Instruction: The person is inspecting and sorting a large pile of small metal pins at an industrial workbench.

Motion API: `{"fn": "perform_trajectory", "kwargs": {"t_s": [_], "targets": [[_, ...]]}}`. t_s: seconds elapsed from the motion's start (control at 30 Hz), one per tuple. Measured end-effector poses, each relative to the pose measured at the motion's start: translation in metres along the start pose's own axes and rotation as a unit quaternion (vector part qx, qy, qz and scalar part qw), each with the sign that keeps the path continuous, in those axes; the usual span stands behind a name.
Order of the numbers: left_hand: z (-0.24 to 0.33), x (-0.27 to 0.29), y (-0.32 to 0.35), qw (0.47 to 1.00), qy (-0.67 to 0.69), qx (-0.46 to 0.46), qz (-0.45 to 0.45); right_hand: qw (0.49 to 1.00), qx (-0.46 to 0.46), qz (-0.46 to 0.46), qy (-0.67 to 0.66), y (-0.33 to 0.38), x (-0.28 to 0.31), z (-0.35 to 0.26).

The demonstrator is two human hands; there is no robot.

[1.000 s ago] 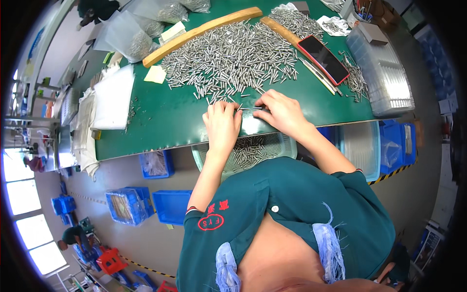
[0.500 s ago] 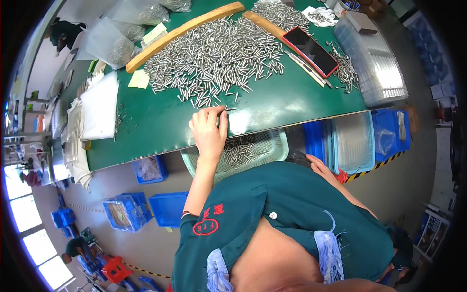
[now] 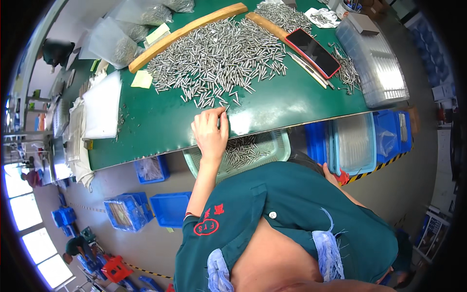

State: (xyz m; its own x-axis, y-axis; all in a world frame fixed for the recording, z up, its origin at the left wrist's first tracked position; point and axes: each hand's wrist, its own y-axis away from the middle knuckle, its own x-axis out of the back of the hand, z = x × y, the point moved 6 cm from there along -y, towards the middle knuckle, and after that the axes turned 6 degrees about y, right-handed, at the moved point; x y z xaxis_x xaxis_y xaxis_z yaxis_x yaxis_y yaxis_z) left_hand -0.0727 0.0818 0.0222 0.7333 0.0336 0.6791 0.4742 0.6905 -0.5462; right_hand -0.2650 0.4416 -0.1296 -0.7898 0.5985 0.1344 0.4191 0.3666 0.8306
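My left hand [image 3: 210, 131] is over the front part of the green table [image 3: 160, 114], its thumb and forefinger pinched on a small silver metal pin [image 3: 227, 107]. Just beyond the fingertips spreads a wide pile of similar metal pins [image 3: 219, 53], with a few loose ones at its near edge. Under the table edge, below my left wrist, a pale green basket [image 3: 281, 146] contains more pins. My right hand [image 3: 330, 173] is low beside my thigh, near a blue crate; most of its fingers are hidden.
Wooden strips [image 3: 187, 35] border the pile at the back. A red-edged phone [image 3: 313, 52] and thin tools lie to its right, before stacked clear plastic trays [image 3: 372, 63]. Blue bins [image 3: 170, 207] stand on the floor. Another person [image 3: 75, 247] is at far left.
My right hand has drawn back to the right along my thigh, and less of it shows. My left hand remains at the pile's near edge, with a pin now pointing up from its fingertips.
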Motion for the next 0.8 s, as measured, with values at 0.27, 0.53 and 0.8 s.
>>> {"fn": "perform_trajectory", "kwargs": {"t_s": [0.27,0.53,0.8], "targets": [[0.002,-0.002,-0.001,1.000,-0.002,-0.003,-0.001,1.000,-0.013,0.008,-0.005,0.006,0.003,-0.002],[0.001,-0.002,0.001,1.000,-0.005,0.003,0.002,0.992,0.014,-0.021,-0.120,-0.023,0.017,0.061],[0.000,-0.001,0.001,1.000,0.000,-0.003,0.011,0.982,0.136,0.028,0.130,-0.023,0.032,0.064]]}}
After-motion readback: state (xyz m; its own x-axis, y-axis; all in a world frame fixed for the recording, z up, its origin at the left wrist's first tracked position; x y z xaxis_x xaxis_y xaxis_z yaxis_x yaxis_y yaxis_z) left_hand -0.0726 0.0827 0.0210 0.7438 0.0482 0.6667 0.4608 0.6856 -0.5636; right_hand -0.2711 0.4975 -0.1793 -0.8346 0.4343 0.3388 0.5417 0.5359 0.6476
